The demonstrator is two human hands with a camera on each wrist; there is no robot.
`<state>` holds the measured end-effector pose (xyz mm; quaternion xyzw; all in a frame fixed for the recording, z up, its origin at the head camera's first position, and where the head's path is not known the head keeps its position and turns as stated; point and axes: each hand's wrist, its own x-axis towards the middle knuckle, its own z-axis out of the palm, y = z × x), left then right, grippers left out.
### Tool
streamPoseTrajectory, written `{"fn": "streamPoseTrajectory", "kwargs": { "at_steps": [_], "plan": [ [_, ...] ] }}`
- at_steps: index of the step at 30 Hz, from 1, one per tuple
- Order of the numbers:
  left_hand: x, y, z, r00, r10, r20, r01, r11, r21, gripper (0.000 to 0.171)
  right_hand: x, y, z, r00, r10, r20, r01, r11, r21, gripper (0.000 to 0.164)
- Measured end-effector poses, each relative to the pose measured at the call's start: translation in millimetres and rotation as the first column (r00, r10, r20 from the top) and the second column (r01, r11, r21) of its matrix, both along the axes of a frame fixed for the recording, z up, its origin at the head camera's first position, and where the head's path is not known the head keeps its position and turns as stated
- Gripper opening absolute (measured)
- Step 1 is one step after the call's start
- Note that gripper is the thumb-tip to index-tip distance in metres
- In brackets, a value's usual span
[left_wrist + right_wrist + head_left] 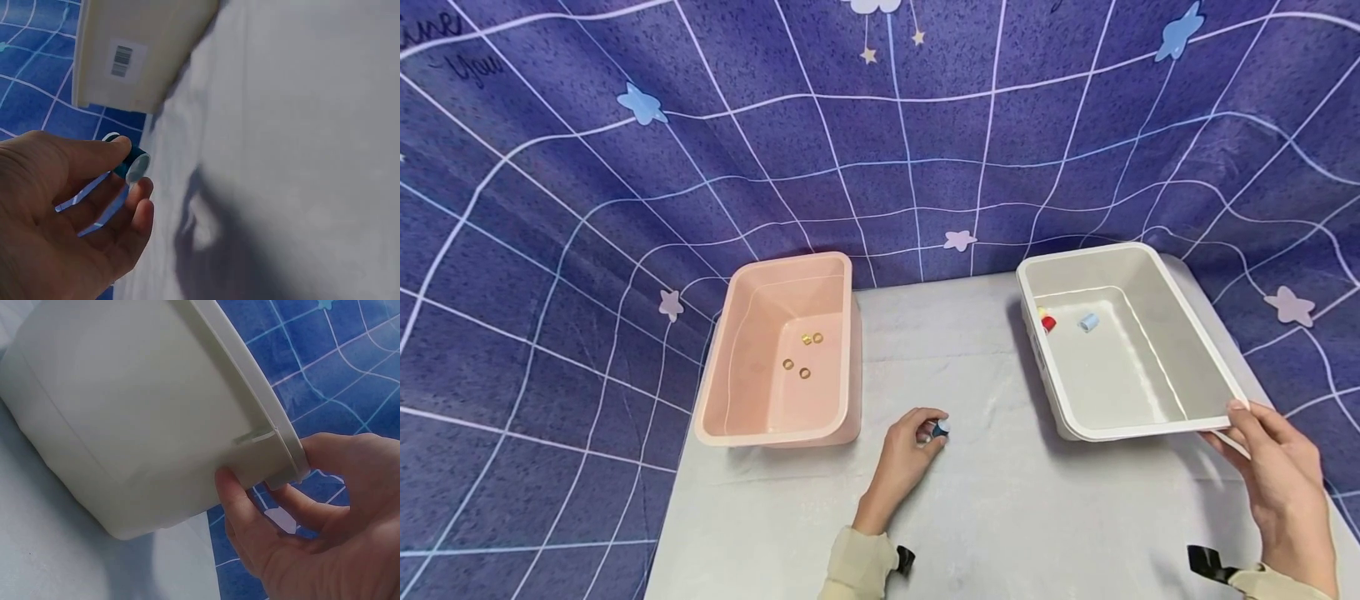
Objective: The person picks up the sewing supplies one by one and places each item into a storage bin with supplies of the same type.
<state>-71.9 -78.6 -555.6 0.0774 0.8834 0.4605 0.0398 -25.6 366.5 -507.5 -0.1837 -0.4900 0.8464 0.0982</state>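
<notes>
Between thumb and fingers, my left hand [904, 454] pinches a small dark teal cylinder [941, 428] above the table, between the two bins. The left wrist view shows the pale, round end of this teal cylinder [139, 167]; its exact kind is unclear. My right hand [1281, 475] grips the near right corner of the light grey plastic bin [1120, 432], with the thumb at the rim and fingers beneath it. Inside that bin lie a light blue cylinder [1088, 322] and, by the left wall, a red piece [1048, 323] beside a yellow one, both partly hidden.
A pink plastic bin [848, 350] stands on the left of the table [940, 350], holding several small gold-coloured rings [805, 373]. A blue curtain [820, 142] with grid lines and stars hangs behind and around the table.
</notes>
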Motion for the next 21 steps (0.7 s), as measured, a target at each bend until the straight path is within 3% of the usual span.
{"fn": "streamPoseTrajectory", "kwargs": {
  "at_steps": [11, 21],
  "plan": [
    [-13.4, 15.5, 14.7, 0.997, -0.035, 0.068, 0.019, 0.977, 0.215, 0.039, -0.1, 0.3, 0.1, 1.0, 0.007, 0.001, -0.007, 1.0, -0.012, 0.024],
    [-30.3, 33.5, 35.3, 0.995, -0.081, 0.056, 0.061, 0.954, 0.293, 0.039, 0.4, 0.2, 0.1, 1.0, 0.005, 0.011, -0.004, 1.0, -0.012, 0.023]
  ]
}}
